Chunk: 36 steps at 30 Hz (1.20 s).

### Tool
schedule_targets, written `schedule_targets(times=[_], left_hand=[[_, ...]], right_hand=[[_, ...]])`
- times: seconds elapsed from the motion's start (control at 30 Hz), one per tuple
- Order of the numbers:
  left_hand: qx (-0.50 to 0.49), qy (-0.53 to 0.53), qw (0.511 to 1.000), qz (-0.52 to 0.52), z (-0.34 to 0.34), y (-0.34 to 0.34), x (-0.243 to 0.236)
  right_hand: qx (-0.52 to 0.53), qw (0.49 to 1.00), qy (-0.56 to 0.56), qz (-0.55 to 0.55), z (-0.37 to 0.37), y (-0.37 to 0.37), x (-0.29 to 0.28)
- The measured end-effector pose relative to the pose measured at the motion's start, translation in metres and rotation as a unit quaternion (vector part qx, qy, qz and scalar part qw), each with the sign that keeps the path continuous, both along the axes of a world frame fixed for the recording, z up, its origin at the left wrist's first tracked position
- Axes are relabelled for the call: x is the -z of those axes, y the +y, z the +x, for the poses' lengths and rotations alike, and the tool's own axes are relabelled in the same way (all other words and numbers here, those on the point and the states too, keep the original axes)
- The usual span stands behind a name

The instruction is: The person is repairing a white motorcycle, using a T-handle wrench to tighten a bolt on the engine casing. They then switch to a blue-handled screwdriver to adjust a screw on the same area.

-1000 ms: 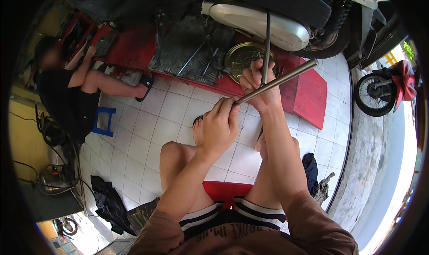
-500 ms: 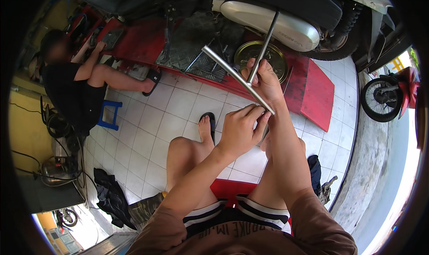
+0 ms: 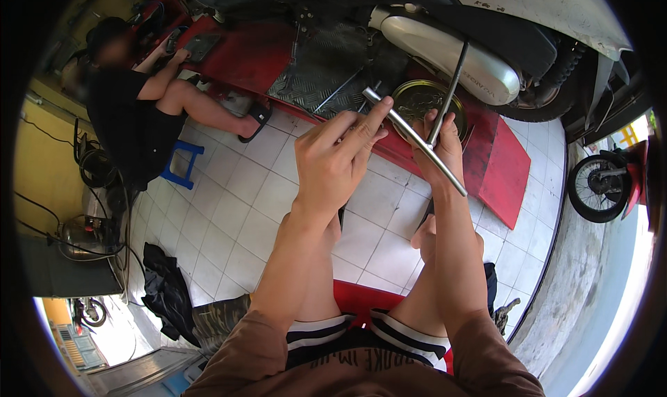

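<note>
A steel T-handle wrench [image 3: 417, 142] is up in the air on the near side of a round gold-rimmed pan [image 3: 411, 85], its crossbar slanting across the view of the pan's lower left edge, its shaft rising past the pan's right part. The right hand [image 3: 449, 149], just nearer than the pan, is closed around the shaft where it meets the crossbar. The left hand [image 3: 330, 150], nearer and left of the pan, is half open with fingers loosely bent, its index fingertip at the crossbar's upper end. The pan sits on a red platform [image 3: 504, 171]; left of it is a dark treadplate [image 3: 311, 87] bearing rod-shaped tools [image 3: 338, 92]. Beyond the pan stands a motorcycle with a silver cover [image 3: 448, 53]. Far left of the pan, a person [image 3: 121, 98] sits by a blue stool [image 3: 189, 147].
</note>
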State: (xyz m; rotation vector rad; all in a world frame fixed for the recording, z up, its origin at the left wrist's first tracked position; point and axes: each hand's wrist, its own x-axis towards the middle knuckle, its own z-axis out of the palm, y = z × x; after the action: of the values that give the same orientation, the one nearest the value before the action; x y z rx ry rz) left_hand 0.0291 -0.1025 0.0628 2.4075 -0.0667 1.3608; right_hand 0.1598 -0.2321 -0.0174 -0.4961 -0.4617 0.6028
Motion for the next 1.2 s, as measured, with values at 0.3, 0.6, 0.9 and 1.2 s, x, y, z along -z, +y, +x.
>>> schedule_targets(times=[0.3,0.6,0.9,1.2], left_hand=[[-0.049,-0.001,0.999,-0.003,0.008,0.002,0.019],[-0.124,0.063,0.983,-0.124,0.001,-0.021,0.029],[0.046,0.240,0.962,-0.124,-0.017,-0.088,0.030],[0.068,0.179,0.978,-0.081,-0.016,-0.078,-0.019]], right_hand=[[-0.034,0.999,-0.028,0.016,0.002,-0.008,-0.004],[-0.006,0.999,-0.005,0.049,-0.004,0.002,-0.008],[0.003,0.999,-0.024,-0.024,0.006,-0.003,-0.012],[0.024,0.998,0.005,-0.056,0.006,-0.006,-0.005]])
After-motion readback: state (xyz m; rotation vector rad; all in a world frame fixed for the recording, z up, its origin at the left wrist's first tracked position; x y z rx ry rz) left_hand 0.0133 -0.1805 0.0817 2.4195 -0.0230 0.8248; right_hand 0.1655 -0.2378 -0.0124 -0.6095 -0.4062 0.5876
